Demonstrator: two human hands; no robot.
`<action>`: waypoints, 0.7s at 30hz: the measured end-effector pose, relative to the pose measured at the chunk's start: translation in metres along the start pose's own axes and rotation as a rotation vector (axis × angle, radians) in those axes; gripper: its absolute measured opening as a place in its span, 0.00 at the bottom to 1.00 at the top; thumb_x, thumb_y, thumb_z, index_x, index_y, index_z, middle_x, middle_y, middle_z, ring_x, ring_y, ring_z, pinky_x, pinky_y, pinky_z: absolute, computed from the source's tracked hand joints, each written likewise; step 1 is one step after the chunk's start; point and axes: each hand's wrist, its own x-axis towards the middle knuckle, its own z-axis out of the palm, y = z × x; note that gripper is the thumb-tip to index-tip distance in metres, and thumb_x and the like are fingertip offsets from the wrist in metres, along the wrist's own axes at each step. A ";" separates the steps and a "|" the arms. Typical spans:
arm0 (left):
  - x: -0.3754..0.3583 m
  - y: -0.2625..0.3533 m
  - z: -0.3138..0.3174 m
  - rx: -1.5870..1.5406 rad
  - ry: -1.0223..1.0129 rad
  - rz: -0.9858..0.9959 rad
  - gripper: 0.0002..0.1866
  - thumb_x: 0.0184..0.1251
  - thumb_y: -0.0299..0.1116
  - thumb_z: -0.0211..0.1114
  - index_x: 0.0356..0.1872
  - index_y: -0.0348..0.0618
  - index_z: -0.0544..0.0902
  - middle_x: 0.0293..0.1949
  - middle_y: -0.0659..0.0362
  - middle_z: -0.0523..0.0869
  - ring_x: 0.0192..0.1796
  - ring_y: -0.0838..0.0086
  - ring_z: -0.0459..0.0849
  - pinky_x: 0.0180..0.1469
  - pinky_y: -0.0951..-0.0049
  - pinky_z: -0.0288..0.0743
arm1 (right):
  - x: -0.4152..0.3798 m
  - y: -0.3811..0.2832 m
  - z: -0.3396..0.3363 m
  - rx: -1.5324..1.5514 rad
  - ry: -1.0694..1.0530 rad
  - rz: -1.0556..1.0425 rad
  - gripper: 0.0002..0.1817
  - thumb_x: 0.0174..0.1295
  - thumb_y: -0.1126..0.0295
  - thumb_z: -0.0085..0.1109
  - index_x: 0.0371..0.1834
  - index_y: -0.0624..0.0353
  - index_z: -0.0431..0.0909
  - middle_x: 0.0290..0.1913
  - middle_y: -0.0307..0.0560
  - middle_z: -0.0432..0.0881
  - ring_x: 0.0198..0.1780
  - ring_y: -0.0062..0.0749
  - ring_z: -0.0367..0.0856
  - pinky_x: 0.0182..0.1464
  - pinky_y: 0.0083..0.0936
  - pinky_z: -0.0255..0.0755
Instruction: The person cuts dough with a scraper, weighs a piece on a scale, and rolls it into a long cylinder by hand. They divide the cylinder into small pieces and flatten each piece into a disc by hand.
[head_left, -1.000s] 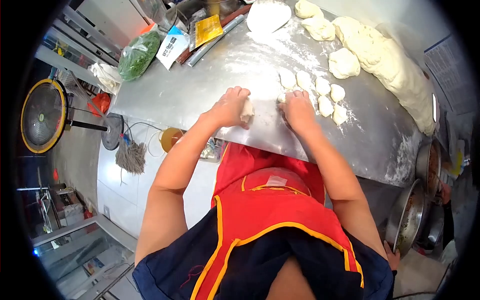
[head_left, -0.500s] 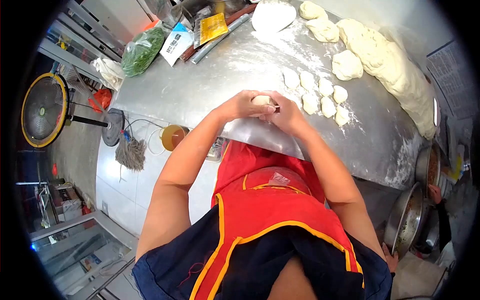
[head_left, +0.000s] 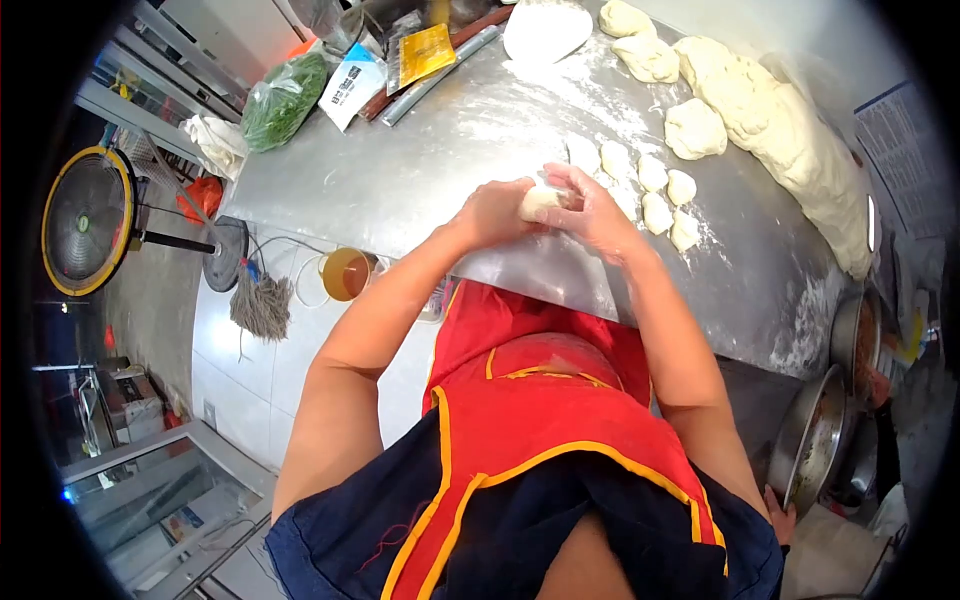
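A small piece of dough (head_left: 538, 204) is held up between my two hands, over the near part of the metal table (head_left: 400, 180). My left hand (head_left: 492, 213) is closed around its left side. From the right, my right hand (head_left: 602, 222) curves over the dough, its thumb against it and its fingers partly lifted. Several small dough pieces (head_left: 656, 213) lie on flour just beyond my right hand, which hides some of them. A bigger round dough lump (head_left: 695, 130) sits behind these, beside a long thick roll of dough (head_left: 790, 150).
At the back are a white disc (head_left: 547, 32), a grey rod (head_left: 440, 76), a yellow packet (head_left: 427, 55) and a bag of greens (head_left: 285, 103). Metal bowls (head_left: 808, 440) stand at the right, where another person's hand (head_left: 781, 516) touches one. A fan (head_left: 88, 222) stands left.
My right hand has loosened and its fingers have lifted and spread, so more of the dough piece shows. My left hand still holds the dough.
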 end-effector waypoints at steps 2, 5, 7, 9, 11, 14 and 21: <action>0.002 0.001 0.007 -0.037 0.028 0.064 0.26 0.46 0.47 0.76 0.43 0.42 0.79 0.40 0.48 0.87 0.43 0.50 0.85 0.46 0.56 0.79 | 0.003 0.001 0.001 -0.118 -0.006 -0.003 0.26 0.56 0.73 0.67 0.59 0.64 0.74 0.45 0.47 0.82 0.46 0.26 0.81 0.49 0.23 0.75; -0.001 0.007 0.005 0.005 0.014 -0.081 0.27 0.45 0.48 0.76 0.41 0.40 0.79 0.39 0.47 0.87 0.43 0.50 0.86 0.45 0.56 0.79 | 0.007 0.012 0.002 -0.176 -0.014 0.013 0.24 0.54 0.71 0.68 0.56 0.64 0.76 0.42 0.45 0.83 0.42 0.24 0.81 0.45 0.23 0.75; -0.002 0.008 0.004 0.027 0.043 -0.034 0.28 0.46 0.49 0.76 0.41 0.38 0.78 0.37 0.43 0.86 0.42 0.48 0.85 0.44 0.54 0.78 | 0.006 0.014 0.008 -0.155 0.039 0.042 0.23 0.53 0.70 0.68 0.53 0.63 0.78 0.39 0.45 0.84 0.40 0.23 0.81 0.43 0.22 0.76; -0.004 0.009 0.004 0.068 0.068 -0.003 0.27 0.48 0.48 0.75 0.40 0.37 0.78 0.36 0.42 0.86 0.42 0.47 0.85 0.43 0.54 0.77 | 0.005 0.014 0.013 -0.190 0.077 0.020 0.21 0.52 0.70 0.68 0.50 0.63 0.79 0.38 0.44 0.84 0.39 0.24 0.82 0.42 0.23 0.76; -0.006 0.013 0.003 0.130 0.091 0.018 0.22 0.49 0.45 0.72 0.39 0.39 0.79 0.36 0.43 0.86 0.41 0.48 0.85 0.42 0.54 0.78 | 0.003 0.013 0.016 -0.235 0.115 0.004 0.19 0.52 0.70 0.68 0.48 0.63 0.79 0.37 0.45 0.84 0.38 0.24 0.82 0.41 0.23 0.76; -0.003 0.007 0.010 0.270 0.146 0.046 0.14 0.53 0.41 0.67 0.34 0.41 0.82 0.34 0.46 0.87 0.38 0.50 0.86 0.39 0.56 0.78 | 0.001 0.011 0.020 -0.301 0.157 -0.004 0.18 0.51 0.70 0.67 0.46 0.63 0.79 0.36 0.45 0.85 0.38 0.25 0.82 0.41 0.24 0.76; -0.004 0.026 0.007 0.483 0.077 -0.091 0.07 0.51 0.37 0.63 0.27 0.47 0.86 0.29 0.52 0.88 0.32 0.58 0.88 0.35 0.61 0.81 | 0.000 0.000 0.026 -0.403 0.247 0.016 0.15 0.47 0.71 0.65 0.40 0.61 0.81 0.32 0.47 0.84 0.34 0.27 0.81 0.39 0.26 0.75</action>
